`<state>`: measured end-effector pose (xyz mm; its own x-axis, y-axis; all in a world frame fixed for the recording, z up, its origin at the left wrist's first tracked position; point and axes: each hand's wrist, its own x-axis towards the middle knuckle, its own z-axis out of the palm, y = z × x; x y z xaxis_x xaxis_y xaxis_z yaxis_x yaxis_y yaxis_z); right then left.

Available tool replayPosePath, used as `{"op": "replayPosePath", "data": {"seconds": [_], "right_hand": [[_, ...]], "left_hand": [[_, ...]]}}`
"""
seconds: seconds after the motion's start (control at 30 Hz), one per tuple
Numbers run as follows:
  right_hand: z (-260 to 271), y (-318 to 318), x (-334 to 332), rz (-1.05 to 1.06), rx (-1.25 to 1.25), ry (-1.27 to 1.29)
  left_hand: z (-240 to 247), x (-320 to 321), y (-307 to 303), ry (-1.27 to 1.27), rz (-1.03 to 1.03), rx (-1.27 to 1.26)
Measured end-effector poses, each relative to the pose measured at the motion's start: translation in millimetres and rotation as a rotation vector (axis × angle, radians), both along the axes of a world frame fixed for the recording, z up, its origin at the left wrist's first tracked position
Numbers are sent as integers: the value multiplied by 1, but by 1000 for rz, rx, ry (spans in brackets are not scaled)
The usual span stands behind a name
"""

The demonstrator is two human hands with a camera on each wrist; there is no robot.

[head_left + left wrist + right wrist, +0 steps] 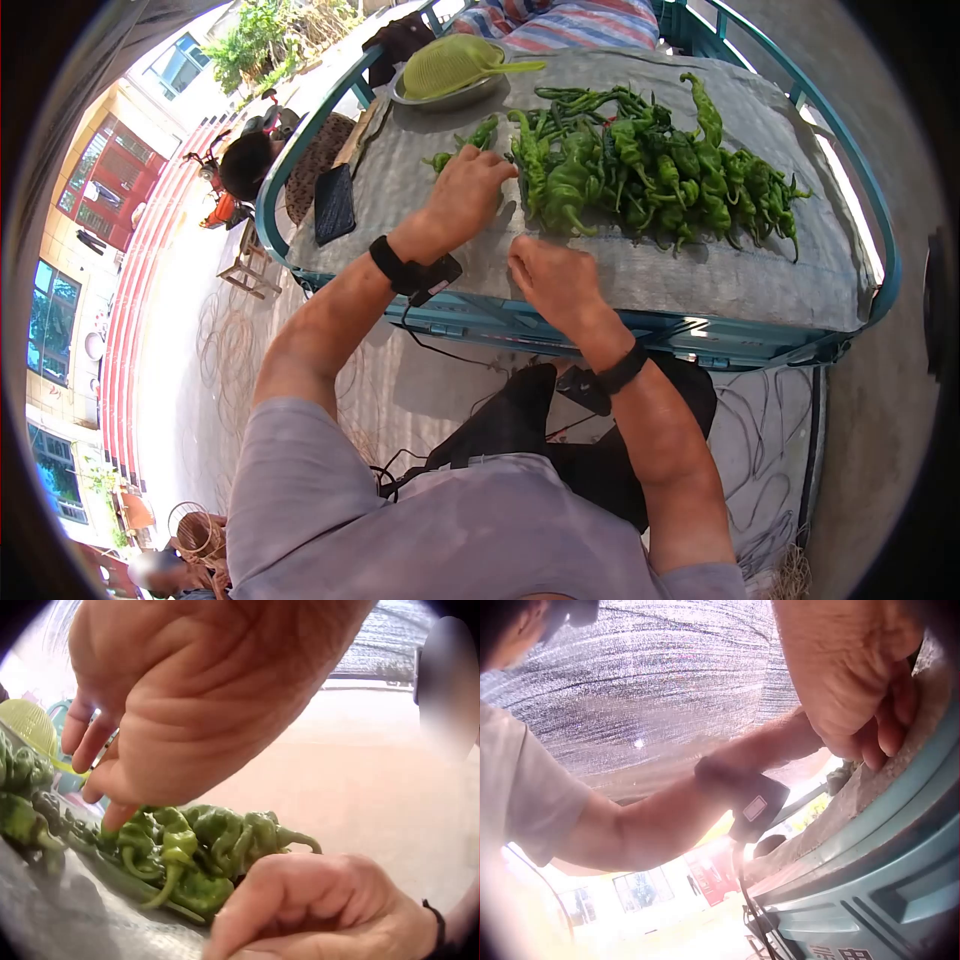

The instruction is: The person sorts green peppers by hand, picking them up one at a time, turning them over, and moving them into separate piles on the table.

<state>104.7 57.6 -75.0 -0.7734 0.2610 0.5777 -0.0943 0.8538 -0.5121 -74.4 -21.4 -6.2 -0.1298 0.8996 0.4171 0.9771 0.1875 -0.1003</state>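
Observation:
My left hand point(465, 195) reaches over the grey cloth point(410, 175), beside a few green peppers point(483, 132) on the left. In the left wrist view, the same left hand point(180, 712) has its fingers bent loosely downward, spread apart, with one fingertip right at the peppers point(176, 844). Nothing shows in its grasp. My right hand point(555, 285) is near the cloth's front edge, fingers curled in. The right wrist view shows that right hand point(862, 690) from below, its fingertips close over the edge, nothing visible in them. Right of both hands lies a large heap of wrinkled green peppers point(640, 165).
A metal bowl point(470, 98) with a yellow-green plastic strainer point(450, 68) stands at the back left. A dark phone point(334, 204) lies at the left edge. Teal rails point(800, 75) border the cart bed. A striped bag point(590, 25) sits behind.

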Motion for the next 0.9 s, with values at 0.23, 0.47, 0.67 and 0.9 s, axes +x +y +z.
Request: {"op": "replayPosePath", "data": {"seconds": [0.23, 0.47, 0.67, 0.9], "right_hand": [[-3, -1, -3, -16, 6, -19], [7, -4, -4, -176, -174, -108], [18, -7, -2, -91, -291, -122], [12, -14, -5, -126, -132, -77]], "left_hand": [[-2, 14, 37, -1148, 207, 104], [20, 15, 28, -1305, 264, 354], [22, 47, -15, -1405, 221, 312], [7, 43, -32, -1402, 203, 307]]}}
